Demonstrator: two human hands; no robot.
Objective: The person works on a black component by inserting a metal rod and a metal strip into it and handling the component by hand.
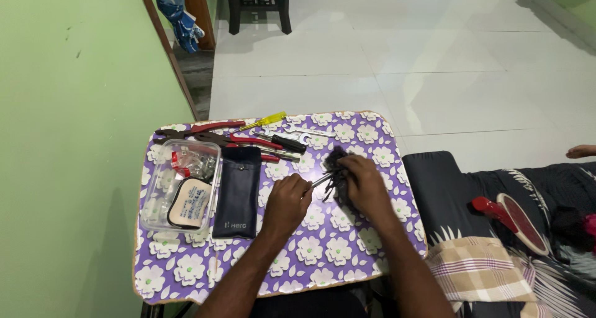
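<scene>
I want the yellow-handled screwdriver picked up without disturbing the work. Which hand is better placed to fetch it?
The left hand. It is nearer the yellow-handled screwdriver and holds only a thin metal tool, while the right hand pins the dark bundle on the table.

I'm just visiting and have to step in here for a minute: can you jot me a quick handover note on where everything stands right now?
Left hand: closed around a thin silver metal tool, its tip at the dark bundle.
Right hand: pressing down on the small dark tangled bundle on the purple flowered tablecloth.
Nearby: navy zip pouch, clear plastic box of small parts, red-handled pliers, yellow-handled screwdriver, spanners, all lying to the left and behind.
Done: tools laid out.
Left: the bundle is in hand, with the tool on it.
</scene>
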